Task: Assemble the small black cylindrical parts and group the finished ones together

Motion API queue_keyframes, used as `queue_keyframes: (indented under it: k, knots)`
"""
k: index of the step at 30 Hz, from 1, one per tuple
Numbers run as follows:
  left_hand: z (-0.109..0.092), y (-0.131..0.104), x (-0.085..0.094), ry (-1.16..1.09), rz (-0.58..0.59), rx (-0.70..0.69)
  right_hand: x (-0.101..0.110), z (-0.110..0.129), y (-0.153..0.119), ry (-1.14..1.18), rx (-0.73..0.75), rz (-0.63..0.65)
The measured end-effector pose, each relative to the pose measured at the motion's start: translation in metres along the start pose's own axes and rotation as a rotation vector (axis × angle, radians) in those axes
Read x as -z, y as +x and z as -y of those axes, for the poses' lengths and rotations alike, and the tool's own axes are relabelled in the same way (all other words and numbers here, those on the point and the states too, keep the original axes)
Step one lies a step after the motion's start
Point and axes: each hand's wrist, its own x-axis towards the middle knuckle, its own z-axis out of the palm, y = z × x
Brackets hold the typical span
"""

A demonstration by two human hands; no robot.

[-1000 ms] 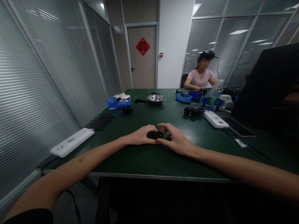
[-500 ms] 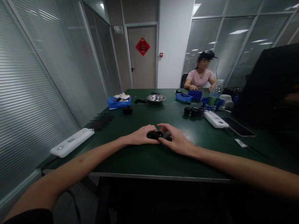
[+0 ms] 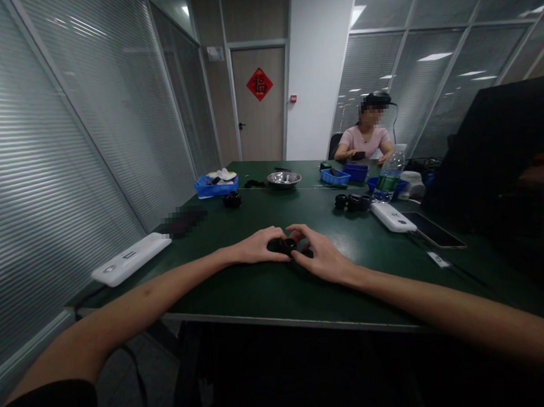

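A small glossy black part [image 3: 290,245] with a round, ring-like end is between my two hands, low over the green table [image 3: 240,291]. My left hand [image 3: 258,245] is curled around its left side, thumb and fingers closed on it. From the right, my right hand [image 3: 323,254] reaches in with thumb and index finger bent around the round end. The fingers cover much of the part, so its exact kind does not show. Past my hands lie several similar black round parts [image 3: 353,203] on the right and another black part [image 3: 232,200] on the left.
A steel bowl [image 3: 284,179] stands farther back, between blue baskets [image 3: 216,187] on either side. On the right are a water bottle [image 3: 389,178], a white power bank [image 3: 393,218] and a phone [image 3: 433,230]. Another white device [image 3: 132,259] lies left. A co-worker [image 3: 364,139] sits opposite.
My right thumb and fingers have shifted very slightly around the black part; my left hand stays put. Across the table, the co-worker now has a dark item in hand.
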Motion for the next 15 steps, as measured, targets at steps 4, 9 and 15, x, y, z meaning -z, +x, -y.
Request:
queue_keyframes:
  k: [4,9,15]
  knots:
    - [0.0016,0.0003,-0.0001,0.005,0.013,-0.003,-0.0007,-0.0012,0.0002,-0.025,-0.022,-0.024]
    - [0.0024,0.0006,-0.0014,-0.003,-0.001,-0.004,-0.0017,-0.0028,0.0007,-0.005,-0.013,0.003]
    - [0.0026,0.0003,-0.0008,0.007,0.006,-0.001,-0.0021,-0.0033,0.0008,-0.033,-0.016,-0.035]
